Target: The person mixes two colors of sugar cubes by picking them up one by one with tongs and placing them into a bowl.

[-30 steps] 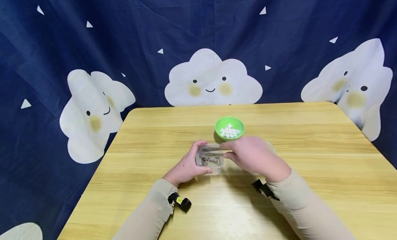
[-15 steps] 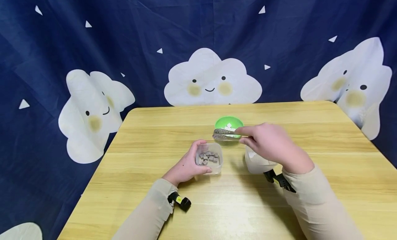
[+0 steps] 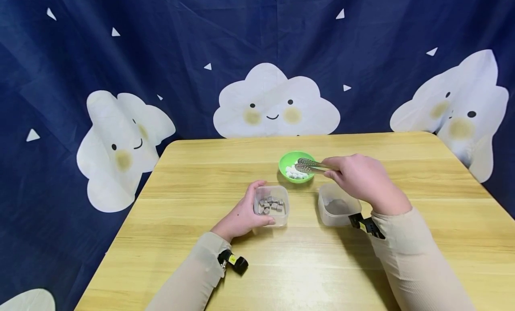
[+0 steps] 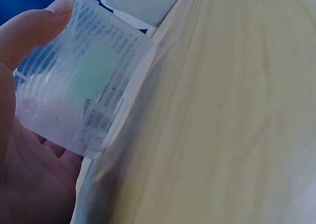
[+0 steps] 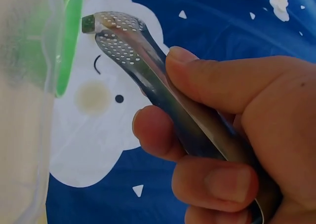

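My left hand (image 3: 245, 212) grips a clear plastic box (image 3: 283, 218) by its left side, thumb at the near edge. Several small grey cubes (image 3: 274, 206) lie inside it. My right hand (image 3: 364, 181) holds metal tongs (image 3: 311, 166) with perforated tips, reaching left over a green bowl (image 3: 284, 162) with several white cubes (image 3: 295, 173). In the right wrist view, thumb and curled fingers wrap the handles of the tongs (image 5: 148, 61). A small dark cube (image 5: 88, 24) shows right at their tips. Below my right hand stands a second translucent box (image 3: 331, 219).
All of this stands on a light wooden table (image 3: 201, 177). Behind its far edge hangs a dark blue curtain (image 3: 181, 47) with white clouds. The left wrist view also shows the tabletop (image 4: 222, 110).
My right hand has lifted the tongs from the left box and carried them back and to the right, over the green bowl. The second box has come into sight. My left hand has stayed put.
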Action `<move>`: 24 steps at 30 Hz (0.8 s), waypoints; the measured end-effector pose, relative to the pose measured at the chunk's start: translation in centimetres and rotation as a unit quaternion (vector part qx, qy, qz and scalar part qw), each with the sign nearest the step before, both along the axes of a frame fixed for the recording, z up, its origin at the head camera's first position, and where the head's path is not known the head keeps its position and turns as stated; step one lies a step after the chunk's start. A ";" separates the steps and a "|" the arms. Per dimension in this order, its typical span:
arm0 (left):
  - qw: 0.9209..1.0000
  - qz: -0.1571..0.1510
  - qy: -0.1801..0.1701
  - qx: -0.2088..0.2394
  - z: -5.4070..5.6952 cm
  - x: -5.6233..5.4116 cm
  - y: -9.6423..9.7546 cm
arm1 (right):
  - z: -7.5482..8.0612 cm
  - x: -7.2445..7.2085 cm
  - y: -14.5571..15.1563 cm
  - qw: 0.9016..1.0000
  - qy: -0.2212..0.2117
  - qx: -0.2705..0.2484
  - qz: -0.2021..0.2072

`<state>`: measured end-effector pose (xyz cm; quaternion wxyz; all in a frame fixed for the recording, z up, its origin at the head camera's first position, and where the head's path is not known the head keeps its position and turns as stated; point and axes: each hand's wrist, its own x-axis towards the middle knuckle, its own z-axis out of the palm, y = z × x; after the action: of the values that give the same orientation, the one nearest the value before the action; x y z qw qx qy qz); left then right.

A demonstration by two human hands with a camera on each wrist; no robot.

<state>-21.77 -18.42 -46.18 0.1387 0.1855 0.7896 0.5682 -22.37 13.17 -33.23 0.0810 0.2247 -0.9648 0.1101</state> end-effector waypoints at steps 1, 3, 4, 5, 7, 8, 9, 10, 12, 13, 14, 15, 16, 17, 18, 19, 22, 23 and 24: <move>1.000 0.000 -0.001 0.001 0.0 0.0 0.0 | -0.1 -0.1 0.1 1.000 -0.003 0.000 -0.003; 1.000 0.002 -0.004 0.004 -0.1 0.0 0.1 | -0.2 -0.3 0.2 1.000 -0.006 -0.001 -0.010; 1.000 0.003 -0.006 0.005 -0.1 0.0 0.1 | -0.3 -0.3 0.2 1.000 -0.007 -0.002 -0.012; 1.000 0.003 -0.009 0.007 -0.1 0.0 0.1 | -0.4 -0.4 0.3 1.000 -0.007 -0.002 -0.015; 1.000 0.004 -0.016 0.010 -0.1 0.0 0.1 | -0.5 -0.6 0.3 1.000 -0.006 -0.002 -0.019; 1.000 0.004 -0.018 0.011 -0.1 0.0 0.2 | -0.6 -0.6 0.3 1.000 -0.005 -0.001 -0.020; 1.000 0.003 -0.021 0.013 -0.1 0.0 0.2 | -0.7 -0.7 0.3 1.000 -0.006 0.000 -0.022; 1.000 0.003 -0.024 0.014 -0.2 0.0 0.1 | -0.8 -0.8 0.3 1.000 -0.008 0.001 -0.024; 1.000 0.001 -0.026 0.013 -0.2 0.1 0.1 | -0.9 -0.9 0.3 1.000 -0.013 0.002 -0.027; 1.000 0.001 -0.026 0.012 -0.2 0.1 0.1 | -1.0 -1.0 0.3 0.999 -0.015 0.002 -0.028; 1.000 0.000 -0.025 0.012 -0.2 0.1 0.1 | -1.0 -1.0 0.3 0.999 -0.018 0.002 -0.030; 1.000 0.000 -0.026 0.012 -0.2 0.1 0.1 | -1.1 -1.1 0.3 0.999 -0.021 0.001 -0.031; 1.000 0.000 -0.026 0.011 -0.2 0.1 0.0 | -1.1 -1.1 0.3 0.999 -0.023 0.000 -0.031; 1.000 -0.001 -0.026 0.012 -0.2 0.1 0.0 | -1.1 -1.1 0.3 0.999 -0.025 -0.001 -0.032; 1.000 -0.001 -0.025 0.013 -0.3 0.0 0.0 | -1.0 -1.0 0.3 0.999 -0.026 -0.001 -0.032; 1.000 -0.002 -0.025 0.014 -0.3 0.0 0.0 | -1.0 -1.0 0.3 0.999 -0.028 -0.002 -0.033; 1.000 -0.005 -0.023 0.015 -0.3 -0.1 0.0 | -0.8 -1.0 0.3 0.999 -0.033 -0.001 -0.034; 1.000 -0.006 -0.022 0.015 -0.3 -0.2 0.0 | -0.7 -0.9 0.3 0.999 -0.034 -0.001 -0.034; 1.000 -0.007 -0.022 0.016 -0.3 -0.2 0.0 | -0.6 -0.9 0.2 0.999 -0.036 -0.001 -0.035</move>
<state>-21.98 -18.43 -46.50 0.1569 0.1806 0.7759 0.5837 -23.23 13.38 -33.85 0.0506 0.1869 -0.9742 0.1159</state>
